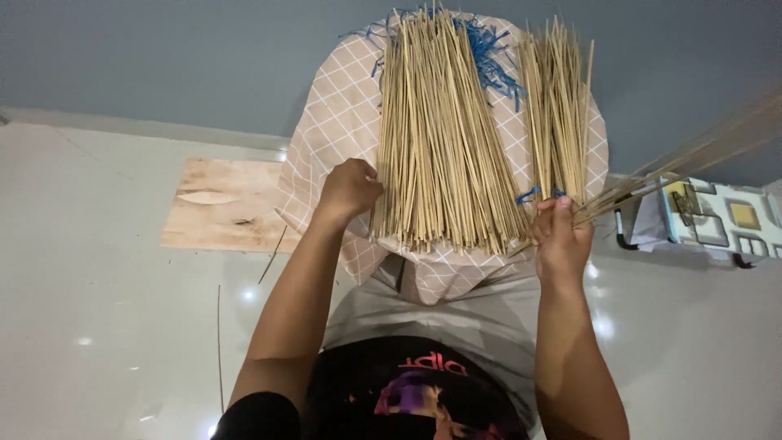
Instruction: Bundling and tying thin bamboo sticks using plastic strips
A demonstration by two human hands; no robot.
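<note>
A big pile of thin bamboo sticks (440, 130) lies on a small table covered with a pink checked cloth (334, 122). A smaller bunch of sticks (558, 106) lies to its right, with blue string (489, 49) between and behind them. My left hand (349, 189) is closed at the left edge of the big pile, gripping some of its sticks. My right hand (560, 232) holds a thin bundle of sticks (692, 155) that points up and to the right, off the table.
A light plywood board (224, 204) lies on the glossy white floor (106, 310) to the left. A patterned box or stool (717, 216) stands at the right. A grey wall runs behind. A few loose sticks lie on the floor near my left arm.
</note>
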